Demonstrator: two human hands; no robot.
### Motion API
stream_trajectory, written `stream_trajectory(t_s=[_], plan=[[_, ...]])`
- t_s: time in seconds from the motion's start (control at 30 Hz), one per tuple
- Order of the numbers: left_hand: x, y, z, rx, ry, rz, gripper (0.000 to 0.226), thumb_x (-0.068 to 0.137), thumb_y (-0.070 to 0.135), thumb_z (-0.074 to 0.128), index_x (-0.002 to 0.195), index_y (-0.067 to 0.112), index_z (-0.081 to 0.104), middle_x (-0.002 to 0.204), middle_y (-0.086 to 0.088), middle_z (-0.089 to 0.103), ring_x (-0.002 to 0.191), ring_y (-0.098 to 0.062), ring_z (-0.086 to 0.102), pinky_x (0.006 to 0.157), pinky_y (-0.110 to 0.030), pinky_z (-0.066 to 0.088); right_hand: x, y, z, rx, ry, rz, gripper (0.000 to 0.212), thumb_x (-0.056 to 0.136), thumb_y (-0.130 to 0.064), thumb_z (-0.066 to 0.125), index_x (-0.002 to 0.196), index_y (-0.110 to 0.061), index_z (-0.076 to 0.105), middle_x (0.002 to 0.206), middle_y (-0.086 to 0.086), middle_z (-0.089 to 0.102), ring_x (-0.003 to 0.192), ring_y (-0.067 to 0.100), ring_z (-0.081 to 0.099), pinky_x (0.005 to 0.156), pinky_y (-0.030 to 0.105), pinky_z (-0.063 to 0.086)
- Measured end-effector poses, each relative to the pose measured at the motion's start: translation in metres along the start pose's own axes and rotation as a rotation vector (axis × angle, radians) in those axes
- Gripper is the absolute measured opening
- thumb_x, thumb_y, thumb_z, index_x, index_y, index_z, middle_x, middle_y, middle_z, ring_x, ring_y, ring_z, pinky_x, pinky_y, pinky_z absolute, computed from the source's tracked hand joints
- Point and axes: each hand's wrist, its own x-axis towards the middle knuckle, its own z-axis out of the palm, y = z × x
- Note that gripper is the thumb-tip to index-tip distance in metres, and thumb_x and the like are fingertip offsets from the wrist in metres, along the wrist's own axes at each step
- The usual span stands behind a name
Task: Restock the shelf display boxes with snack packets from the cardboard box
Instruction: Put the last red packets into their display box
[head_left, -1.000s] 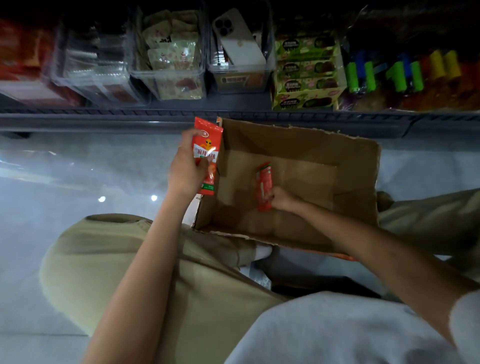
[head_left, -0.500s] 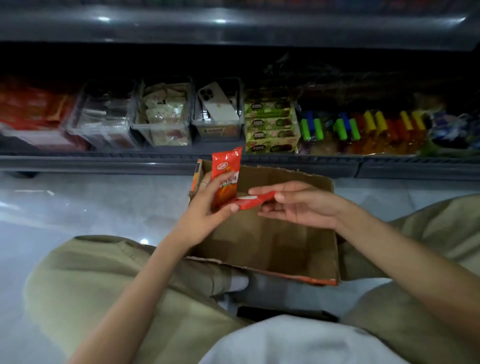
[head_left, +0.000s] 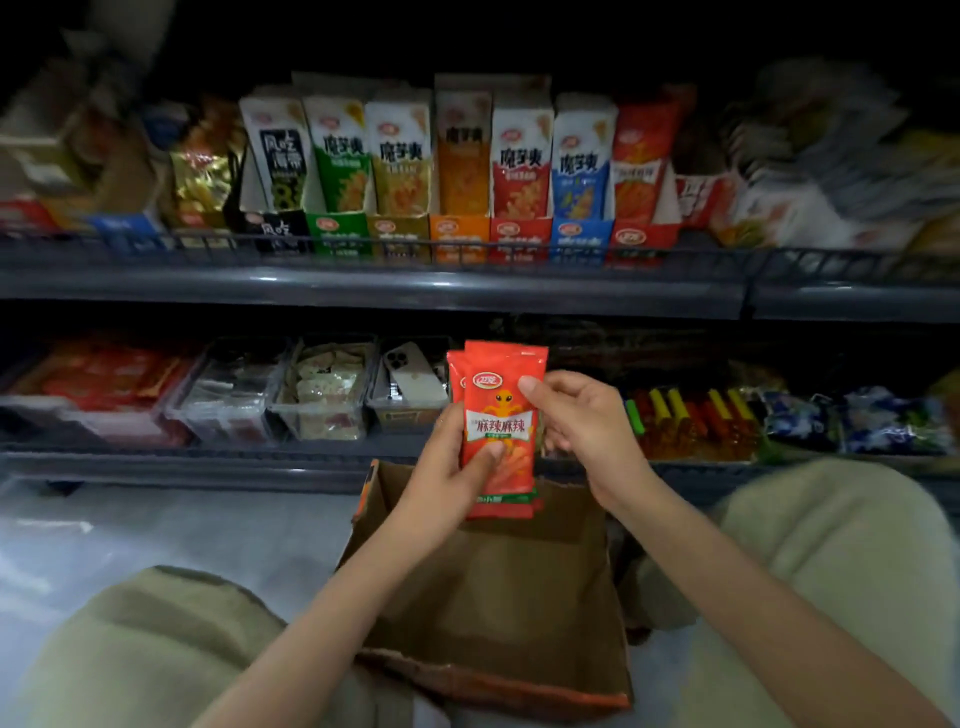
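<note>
Head view: snack packets (head_left: 501, 415), perhaps two, in grip of left fingers (head_left: 487, 461) and right fingers (head_left: 536, 388)

Red-orange snack packets (head_left: 500, 431), brown cardboard box (head_left: 498, 613), seemingly plain.

Your single head camera sits close above the cardboard box (head_left: 493, 597), facing forward and down past it toward the shelves (head_left: 363, 291) beyond.

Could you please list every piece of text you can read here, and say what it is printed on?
"麻辣麻辣": front of the red plastic snack packet.
"魔芋爽": several upright snack packets in the upper shelf's cardboard display boxes.
"风吃海带": black-and-white upright packet.
All other print: too small or blurred to read.
</note>
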Motion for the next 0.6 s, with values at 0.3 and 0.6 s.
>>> stream_trajectory(t_s=[0.3,0.6], plan=[[0.037,0.054,0.012,-0.002,-0.094,0.15,0.052,0.098,0.012,0.046,0.132,0.044,0.025,0.131,0.014,0.045,0.117,0.0,0.05,0.094,-0.024,0.048,0.022,-0.038,-0.026,-0.032,-0.063,-0.174,0.025,0.086,-0.022,0.061,0.108,-0.028,0.051,0.106,-0.007,0.066,0.089,0.0,0.066,0.067,0.013,0.05],[0.113,0.099,0.042,0.205,-0.129,0.321,0.077,0.098,0.012,0.043,0.123,0.063,-0.008,0.133,0.032,0.025,0.12,0.018,0.034,0.101,-0.01,0.034,0.062,-0.075,-0.077,-0.134,-0.086,-0.372,0.051,0.08,-0.008,0.071,0.116,-0.033,0.044,0.108,-0.011,0.064,0.099,0.0,0.063,0.082,0.016,0.051]])
